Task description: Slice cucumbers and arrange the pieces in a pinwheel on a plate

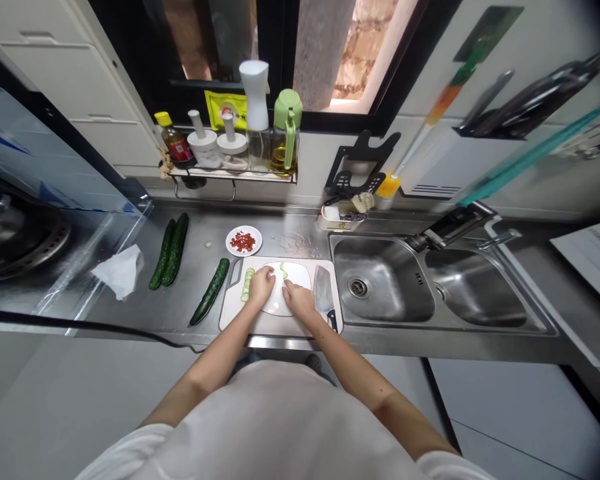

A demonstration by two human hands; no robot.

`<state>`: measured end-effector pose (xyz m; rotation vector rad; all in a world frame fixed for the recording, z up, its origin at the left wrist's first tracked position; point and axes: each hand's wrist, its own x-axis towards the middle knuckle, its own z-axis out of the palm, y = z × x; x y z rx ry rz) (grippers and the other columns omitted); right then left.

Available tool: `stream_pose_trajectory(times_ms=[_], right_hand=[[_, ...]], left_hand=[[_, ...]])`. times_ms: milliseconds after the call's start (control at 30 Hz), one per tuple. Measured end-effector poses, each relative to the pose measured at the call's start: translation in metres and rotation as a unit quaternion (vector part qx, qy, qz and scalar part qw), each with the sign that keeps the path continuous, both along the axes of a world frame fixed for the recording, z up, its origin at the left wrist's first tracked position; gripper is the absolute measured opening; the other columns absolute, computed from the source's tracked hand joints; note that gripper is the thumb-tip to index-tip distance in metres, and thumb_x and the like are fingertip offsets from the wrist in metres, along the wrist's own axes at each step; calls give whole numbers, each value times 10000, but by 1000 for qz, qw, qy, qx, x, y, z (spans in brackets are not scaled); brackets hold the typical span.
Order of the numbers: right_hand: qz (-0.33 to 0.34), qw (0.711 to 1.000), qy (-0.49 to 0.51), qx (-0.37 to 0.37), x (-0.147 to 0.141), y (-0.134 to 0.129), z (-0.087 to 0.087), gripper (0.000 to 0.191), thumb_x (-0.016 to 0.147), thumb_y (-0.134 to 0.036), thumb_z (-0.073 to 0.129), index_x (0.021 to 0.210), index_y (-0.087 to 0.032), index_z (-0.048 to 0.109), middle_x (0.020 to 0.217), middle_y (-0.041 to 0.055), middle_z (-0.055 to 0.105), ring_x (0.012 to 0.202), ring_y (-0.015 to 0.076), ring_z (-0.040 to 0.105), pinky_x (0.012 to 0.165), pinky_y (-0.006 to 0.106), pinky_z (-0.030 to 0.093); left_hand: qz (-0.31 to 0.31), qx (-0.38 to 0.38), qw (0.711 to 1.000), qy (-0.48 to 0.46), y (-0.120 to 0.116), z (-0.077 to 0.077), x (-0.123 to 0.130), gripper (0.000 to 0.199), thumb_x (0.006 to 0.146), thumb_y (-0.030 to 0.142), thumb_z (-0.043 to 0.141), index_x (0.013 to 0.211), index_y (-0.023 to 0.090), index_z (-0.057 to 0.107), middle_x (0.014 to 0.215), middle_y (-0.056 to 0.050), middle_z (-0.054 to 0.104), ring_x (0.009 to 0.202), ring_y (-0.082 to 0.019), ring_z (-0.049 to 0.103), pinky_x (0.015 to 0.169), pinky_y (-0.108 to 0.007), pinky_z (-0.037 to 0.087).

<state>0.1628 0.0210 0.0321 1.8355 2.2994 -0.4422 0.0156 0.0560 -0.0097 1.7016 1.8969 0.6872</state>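
A white plate [275,307] lies on a pale cutting board [240,325]. Thin green cucumber slices [283,271] rest near the plate's far edge. My left hand [261,285] is over the plate's left side, fingers curled together; whatever they hold is hidden. Over the plate's middle, my right hand [299,298] has its thumb and fingers pinched at the near end of the slices. A row of more cucumber slices [247,285] sits on the board to the left. A kitchen knife [323,290] with a black handle lies at the board's right side.
Left of the board are a whole cucumber [209,293] and two more cucumbers [170,250]. A small plate of chopped red pieces [243,241] stands behind the board. A double sink [385,277] is to the right. Bottles and jars fill a rack [240,175] above.
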Motion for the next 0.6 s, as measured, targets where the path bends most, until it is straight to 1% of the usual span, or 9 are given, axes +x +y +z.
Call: stream_pose_trajectory(times_ms=[167, 367, 467, 600], right_hand=[[-14, 1000, 25, -4, 4, -19, 0, 445, 1005, -392, 217, 1357, -260, 455, 1104, 83, 688, 959, 210, 652, 780, 278, 430], [-11, 999, 48, -22, 7, -32, -1, 427, 1004, -371, 238, 1332, -252, 486, 1117, 81, 691, 991, 195, 640, 802, 267, 418], [-11, 997, 64, -32, 8, -39, -1, 420, 1000, -372, 261, 1321, -247, 502, 1127, 76, 690, 1007, 195, 635, 813, 267, 415], [-7, 995, 89, -36, 9, -49, -1, 413, 994, -372, 283, 1309, -246, 519, 1125, 72, 691, 1000, 194, 635, 821, 270, 412]], left_hand=[[22, -13, 999, -22, -23, 2, -13, 249, 812, 196, 549, 1038, 185, 653, 789, -24, 638, 783, -165, 614, 778, -256, 450], [24, -2, 999, -30, -51, 6, -22, 229, 815, 215, 554, 1021, 183, 649, 777, -21, 643, 751, -156, 606, 746, -241, 432], [34, -14, 999, -16, -62, 7, -30, 221, 819, 244, 548, 1011, 192, 645, 755, -11, 637, 736, -156, 602, 724, -241, 421], [85, -52, 994, 44, -73, 7, -47, 211, 821, 304, 542, 980, 195, 630, 741, -15, 625, 734, -173, 597, 686, -253, 403]])
